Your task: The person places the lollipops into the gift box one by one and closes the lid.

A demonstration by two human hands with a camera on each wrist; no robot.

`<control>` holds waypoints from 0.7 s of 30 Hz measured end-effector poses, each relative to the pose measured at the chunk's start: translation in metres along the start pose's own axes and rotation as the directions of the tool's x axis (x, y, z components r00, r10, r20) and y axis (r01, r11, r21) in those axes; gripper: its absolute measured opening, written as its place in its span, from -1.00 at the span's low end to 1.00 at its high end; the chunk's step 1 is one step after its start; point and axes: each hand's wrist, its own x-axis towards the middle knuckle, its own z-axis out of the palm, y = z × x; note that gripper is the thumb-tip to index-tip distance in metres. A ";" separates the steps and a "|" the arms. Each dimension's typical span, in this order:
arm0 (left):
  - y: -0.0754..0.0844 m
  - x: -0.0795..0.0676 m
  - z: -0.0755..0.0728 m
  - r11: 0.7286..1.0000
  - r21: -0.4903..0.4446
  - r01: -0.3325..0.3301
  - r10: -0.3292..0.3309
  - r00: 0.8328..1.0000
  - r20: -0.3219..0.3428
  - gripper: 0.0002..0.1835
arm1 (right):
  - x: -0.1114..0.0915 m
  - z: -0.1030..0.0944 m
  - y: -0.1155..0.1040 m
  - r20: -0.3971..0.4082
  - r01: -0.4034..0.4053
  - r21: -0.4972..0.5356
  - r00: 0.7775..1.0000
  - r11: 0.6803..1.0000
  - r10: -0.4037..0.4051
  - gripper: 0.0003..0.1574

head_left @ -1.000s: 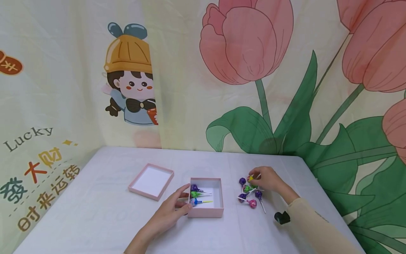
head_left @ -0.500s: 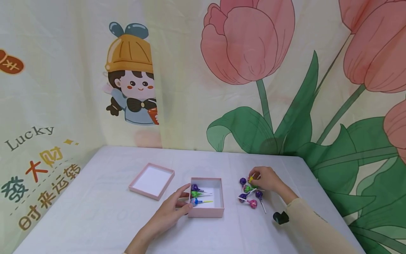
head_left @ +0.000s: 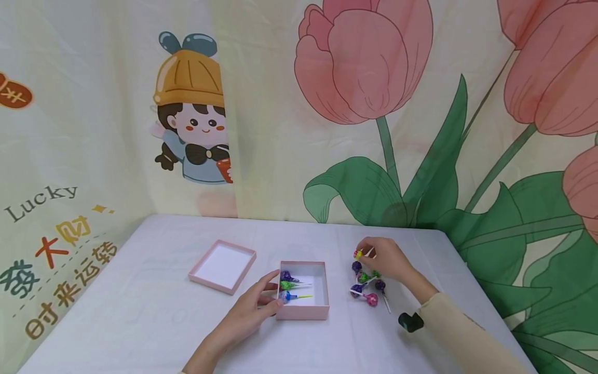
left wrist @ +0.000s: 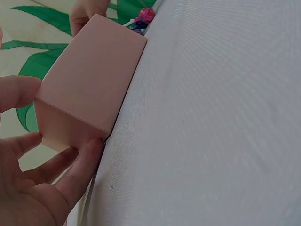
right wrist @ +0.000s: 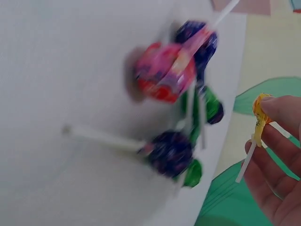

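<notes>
Yellow-wrapped round lollipop on a thin white stick (right wrist: 258,110), pinched by its wrapped end in the grip of the right hand (head_left: 385,259). Held at the far side of a loose heap of wrapped lollipops, just beyond a dark purple ball-shaped one (head_left: 357,267) in the head view. Also in that heap: a shiny green-wrapped one (head_left: 363,278) and, at the near side, a pink-and-red round one (head_left: 372,299), with white sticks crossing at odd angles. To the left of all these, on the white cloth-covered surface (head_left: 140,322), an open square pale-pink box with a white inside (head_left: 303,313). Held near its near left corner by the grip of the left hand (head_left: 249,306) — thumb at the rim, fingertips against the left wall. Inside, along that same wall, in a row: a purple lollipop (head_left: 286,276), a bright green lollipop (head_left: 287,285) and a blue lollipop on a yellow stick (head_left: 286,296). Farther left, well apart from the heap, a shallow pink-edged square lid (head_left: 223,266), lying white inside up. Behind everything, a pale cloth backdrop printed with big pink tulips (head_left: 369,57).
</notes>
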 end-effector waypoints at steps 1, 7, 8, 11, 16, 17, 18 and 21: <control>0.000 0.000 0.000 1.000 0.000 0.001 -0.001 1.000 -0.001 -0.22 | 0.000 -0.002 -0.007 0.000 0.013 0.011 1.000 1.000 -0.013 -0.81; 0.000 0.001 0.001 1.000 0.002 0.004 -0.004 1.000 -0.003 -0.22 | 0.000 -0.004 -0.037 0.017 0.061 0.068 0.998 0.996 -0.063 -0.79; 0.000 0.001 0.001 1.000 0.003 0.003 -0.003 1.000 -0.003 -0.22 | 0.000 -0.004 -0.040 0.020 0.077 0.073 0.997 0.994 -0.079 -0.79; 0.000 0.001 0.000 1.000 0.005 -0.003 0.003 1.000 0.003 -0.22 | 0.000 -0.003 -0.050 0.026 0.126 0.095 0.991 0.987 -0.129 -0.80; -0.001 0.001 -0.001 1.000 -0.012 -0.017 0.017 1.000 0.020 -0.22 | -0.003 -0.001 -0.069 0.027 0.171 0.119 0.984 0.978 -0.175 -0.78; -0.001 0.000 -0.001 1.000 -0.020 -0.021 0.021 0.999 0.024 -0.22 | -0.003 0.000 -0.072 0.029 0.177 0.124 0.983 0.976 -0.182 -0.77; -0.001 0.000 -0.001 0.999 -0.026 -0.023 0.024 0.999 0.028 -0.22 | -0.004 0.001 -0.076 0.035 0.178 0.128 0.982 0.976 -0.184 -0.77; -0.001 0.000 -0.001 0.999 -0.033 -0.027 0.028 0.999 0.031 -0.22 | -0.004 0.004 -0.086 0.057 0.184 0.143 0.980 0.973 -0.193 -0.76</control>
